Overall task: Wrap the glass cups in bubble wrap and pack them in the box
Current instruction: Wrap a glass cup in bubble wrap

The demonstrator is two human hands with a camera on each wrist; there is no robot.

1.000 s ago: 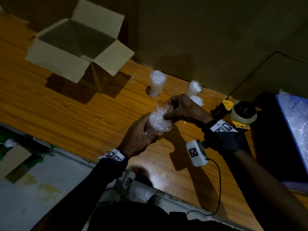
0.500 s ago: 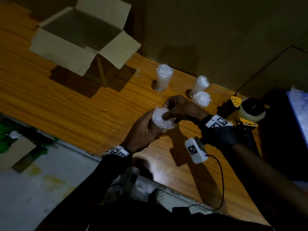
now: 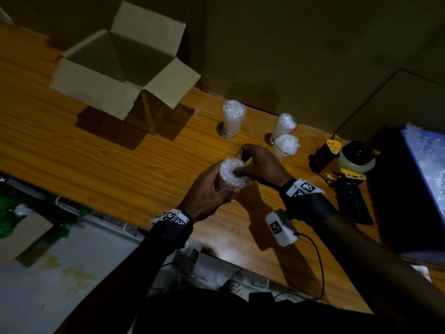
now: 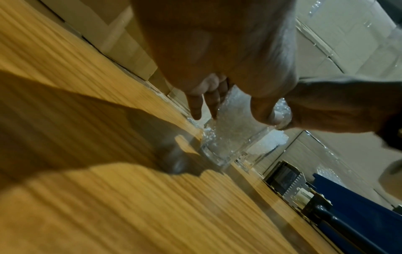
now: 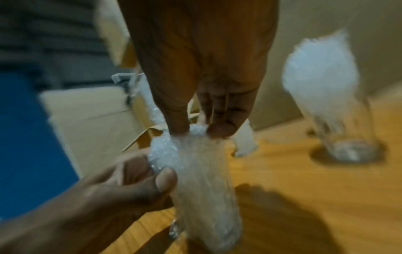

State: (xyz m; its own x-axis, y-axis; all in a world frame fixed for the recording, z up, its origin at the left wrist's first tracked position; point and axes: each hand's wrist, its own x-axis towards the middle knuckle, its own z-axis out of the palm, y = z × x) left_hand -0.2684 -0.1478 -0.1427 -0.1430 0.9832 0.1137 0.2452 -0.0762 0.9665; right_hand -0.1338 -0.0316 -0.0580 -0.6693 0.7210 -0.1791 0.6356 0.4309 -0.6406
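Note:
A glass cup (image 3: pixel 230 174) (image 4: pixel 230 137) (image 5: pixel 204 185) filled with bubble wrap stands near the table's front. My left hand (image 3: pixel 212 189) (image 5: pixel 121 187) grips its side. My right hand (image 3: pixel 255 162) (image 5: pixel 195 132) pushes the wrap down into the cup's mouth with curled fingertips. Three more cups stuffed with bubble wrap stand behind: one (image 3: pixel 232 119) to the left, two (image 3: pixel 285 125) (image 3: pixel 284 145) close together on the right. The open cardboard box (image 3: pixel 120 71) sits at the back left with nothing showing inside.
A yellow and black tape dispenser (image 3: pixel 346 169) lies on the wooden table (image 3: pixel 96 160) to the right. A dark blue surface with bubble wrap (image 3: pixel 428 165) is at the far right. A cardboard wall stands behind the cups.
The loose wrap that stuck up above the cup has been pressed down into its mouth by my right hand. The head view has shifted slightly.

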